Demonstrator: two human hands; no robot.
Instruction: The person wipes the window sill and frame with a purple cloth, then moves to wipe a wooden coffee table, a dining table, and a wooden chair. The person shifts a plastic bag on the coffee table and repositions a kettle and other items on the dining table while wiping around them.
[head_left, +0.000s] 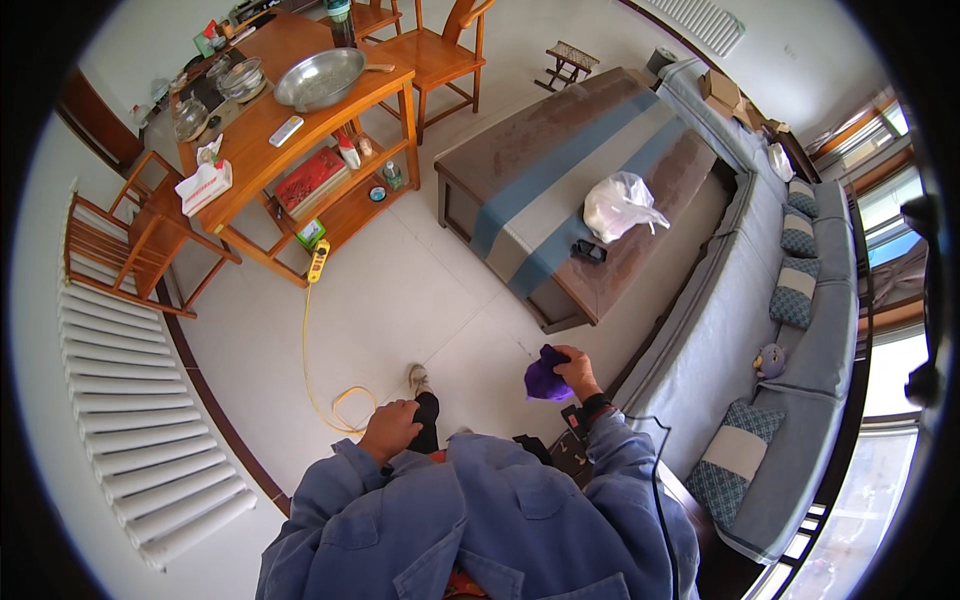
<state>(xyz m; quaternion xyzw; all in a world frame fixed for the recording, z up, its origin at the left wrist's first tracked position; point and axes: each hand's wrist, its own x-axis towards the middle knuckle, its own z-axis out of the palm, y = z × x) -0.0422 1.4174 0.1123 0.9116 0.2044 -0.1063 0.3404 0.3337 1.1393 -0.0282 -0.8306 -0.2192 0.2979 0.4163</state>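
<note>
A crumpled purple cloth (547, 376) hangs from my right hand (576, 370), its fingers closed on the fabric. My left hand (391, 430) is held low in front of my body, its back towards the camera; the fingertips are hard to make out, and I see nothing in it. Ahead of my right hand stands a long coffee table (559, 295) with a blue and grey striped runner (555, 202). On it are a white plastic bag (616, 204) with something inside and a small black object (589, 251).
A yellow power strip (319, 261) leans by the wooden table (247, 169), its cord (305, 352) looping over the floor near my foot. Metal basin (320, 79), tissue pack (205, 187) and glassware stand on that table. A grey sofa (694, 300) runs along the right, a white radiator (142, 427) left.
</note>
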